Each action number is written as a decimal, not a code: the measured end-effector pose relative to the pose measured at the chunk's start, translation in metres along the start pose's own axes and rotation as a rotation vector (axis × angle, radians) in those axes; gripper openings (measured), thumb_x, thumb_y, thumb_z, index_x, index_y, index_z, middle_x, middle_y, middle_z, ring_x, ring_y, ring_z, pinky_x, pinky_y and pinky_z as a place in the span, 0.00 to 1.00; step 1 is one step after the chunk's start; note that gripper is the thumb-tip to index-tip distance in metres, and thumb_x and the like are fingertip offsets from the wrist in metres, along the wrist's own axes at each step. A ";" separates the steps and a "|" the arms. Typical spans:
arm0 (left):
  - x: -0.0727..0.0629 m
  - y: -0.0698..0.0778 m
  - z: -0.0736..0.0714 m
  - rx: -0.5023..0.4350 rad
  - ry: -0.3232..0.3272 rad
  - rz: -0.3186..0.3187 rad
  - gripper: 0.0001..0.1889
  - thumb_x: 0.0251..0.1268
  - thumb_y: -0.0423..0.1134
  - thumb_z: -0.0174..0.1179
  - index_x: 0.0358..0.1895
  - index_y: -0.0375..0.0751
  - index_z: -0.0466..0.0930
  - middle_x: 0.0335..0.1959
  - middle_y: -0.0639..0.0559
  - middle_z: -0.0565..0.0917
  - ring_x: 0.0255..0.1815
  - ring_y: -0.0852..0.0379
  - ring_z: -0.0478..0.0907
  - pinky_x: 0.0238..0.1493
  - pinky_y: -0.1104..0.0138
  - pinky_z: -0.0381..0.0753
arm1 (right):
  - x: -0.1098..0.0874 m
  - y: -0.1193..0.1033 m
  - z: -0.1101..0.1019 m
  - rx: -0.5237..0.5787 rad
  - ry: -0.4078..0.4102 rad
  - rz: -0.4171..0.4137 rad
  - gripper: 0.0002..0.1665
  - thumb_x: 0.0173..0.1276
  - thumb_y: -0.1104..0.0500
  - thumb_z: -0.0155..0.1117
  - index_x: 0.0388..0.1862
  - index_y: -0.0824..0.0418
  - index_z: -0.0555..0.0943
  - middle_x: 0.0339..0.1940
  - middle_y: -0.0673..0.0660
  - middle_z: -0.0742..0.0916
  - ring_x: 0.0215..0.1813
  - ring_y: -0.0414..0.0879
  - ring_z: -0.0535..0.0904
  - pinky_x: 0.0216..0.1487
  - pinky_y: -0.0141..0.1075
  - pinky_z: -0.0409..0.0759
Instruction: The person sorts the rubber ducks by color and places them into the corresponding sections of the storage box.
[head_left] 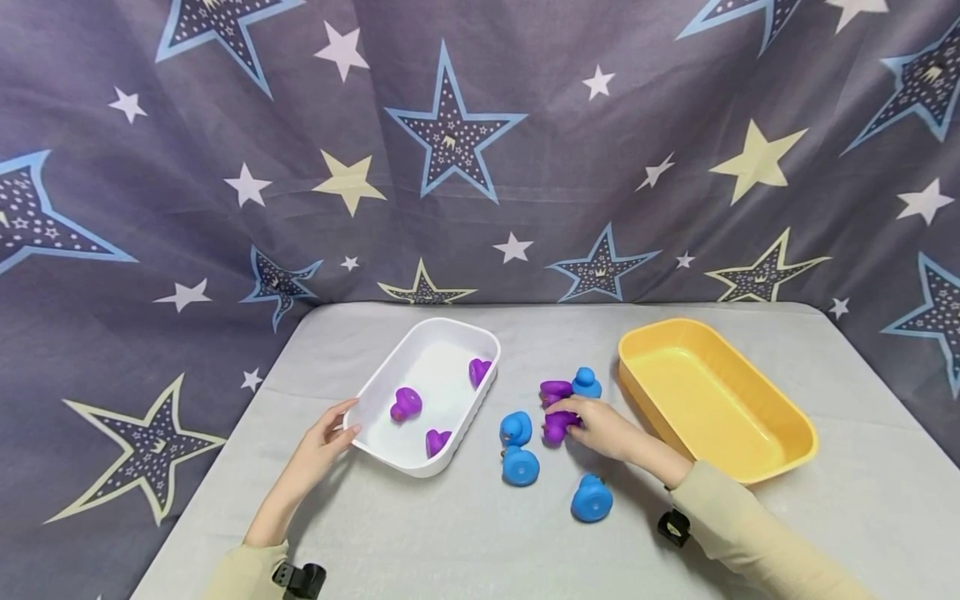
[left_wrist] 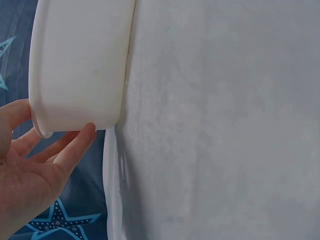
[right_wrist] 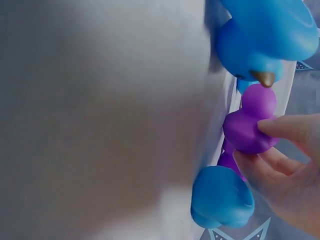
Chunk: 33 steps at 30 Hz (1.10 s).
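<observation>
My left hand [head_left: 327,440] holds the near left corner of a white plastic tub [head_left: 384,383]. In the left wrist view its thumb lies at the rim and its fingers touch the end wall. Inside the tub are purple rubber ducks, one of them [head_left: 407,404] near the middle. My right hand [head_left: 600,427] pinches another purple rubber duck [right_wrist: 250,127] between thumb and fingers, at the group on the table. Just beyond it lies a further purple duck [head_left: 555,389], beside a blue rubber duck [head_left: 587,383].
Two blue ducks, one upper [head_left: 516,428] and one lower [head_left: 521,467], lie left of my right hand. Another blue duck [head_left: 592,498] lies nearer the front. A yellow tub [head_left: 806,442] stands to the right. A star-patterned curtain [head_left: 480,233] hangs behind the table.
</observation>
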<state>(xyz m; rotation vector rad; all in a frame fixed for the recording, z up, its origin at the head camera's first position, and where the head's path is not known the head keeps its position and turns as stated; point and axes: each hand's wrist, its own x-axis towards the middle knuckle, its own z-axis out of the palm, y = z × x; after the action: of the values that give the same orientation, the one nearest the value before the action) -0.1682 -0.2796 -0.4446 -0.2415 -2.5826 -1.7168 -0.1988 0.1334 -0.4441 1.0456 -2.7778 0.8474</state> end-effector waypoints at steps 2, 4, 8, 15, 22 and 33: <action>0.000 0.000 0.000 0.001 0.002 0.000 0.24 0.62 0.28 0.50 0.61 0.26 0.58 0.50 0.25 0.69 0.41 0.60 0.75 0.40 0.77 0.75 | 0.000 0.000 0.000 -0.001 0.008 -0.007 0.20 0.51 0.75 0.59 0.44 0.64 0.78 0.45 0.65 0.80 0.47 0.56 0.76 0.47 0.45 0.75; 0.001 0.000 0.000 0.004 0.002 -0.001 0.24 0.61 0.28 0.51 0.61 0.27 0.58 0.50 0.25 0.69 0.42 0.58 0.75 0.40 0.77 0.75 | 0.001 -0.001 0.000 0.005 0.007 -0.008 0.20 0.52 0.75 0.59 0.45 0.64 0.77 0.46 0.65 0.80 0.48 0.56 0.75 0.47 0.46 0.75; 0.001 0.000 0.000 0.009 0.000 -0.001 0.24 0.62 0.28 0.50 0.61 0.27 0.58 0.50 0.25 0.69 0.43 0.53 0.75 0.40 0.78 0.75 | 0.001 -0.003 -0.002 0.039 0.002 0.002 0.20 0.54 0.74 0.58 0.46 0.64 0.77 0.47 0.65 0.79 0.50 0.57 0.74 0.49 0.47 0.74; 0.001 0.000 0.000 0.010 -0.001 0.002 0.24 0.62 0.28 0.50 0.61 0.27 0.58 0.50 0.26 0.70 0.43 0.53 0.75 0.40 0.78 0.74 | 0.003 -0.008 -0.007 0.089 0.018 0.013 0.20 0.56 0.73 0.58 0.49 0.64 0.76 0.50 0.66 0.78 0.51 0.58 0.74 0.50 0.47 0.73; 0.000 0.000 0.000 0.003 0.001 0.006 0.24 0.62 0.28 0.50 0.61 0.26 0.58 0.50 0.25 0.70 0.41 0.57 0.75 0.40 0.78 0.74 | 0.008 -0.014 -0.010 0.096 0.046 -0.001 0.21 0.55 0.73 0.59 0.49 0.65 0.76 0.50 0.64 0.78 0.50 0.56 0.75 0.49 0.44 0.75; 0.000 0.000 0.000 0.006 0.000 0.008 0.24 0.61 0.28 0.51 0.61 0.26 0.58 0.49 0.25 0.70 0.41 0.59 0.75 0.40 0.77 0.75 | 0.016 -0.021 -0.011 0.124 0.055 -0.009 0.21 0.56 0.74 0.57 0.50 0.65 0.75 0.46 0.61 0.80 0.48 0.53 0.76 0.48 0.40 0.76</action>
<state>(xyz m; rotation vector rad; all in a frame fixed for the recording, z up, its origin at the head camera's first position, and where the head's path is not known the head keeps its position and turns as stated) -0.1679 -0.2799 -0.4443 -0.2515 -2.5821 -1.7061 -0.1996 0.1158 -0.4211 1.0343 -2.7040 1.0431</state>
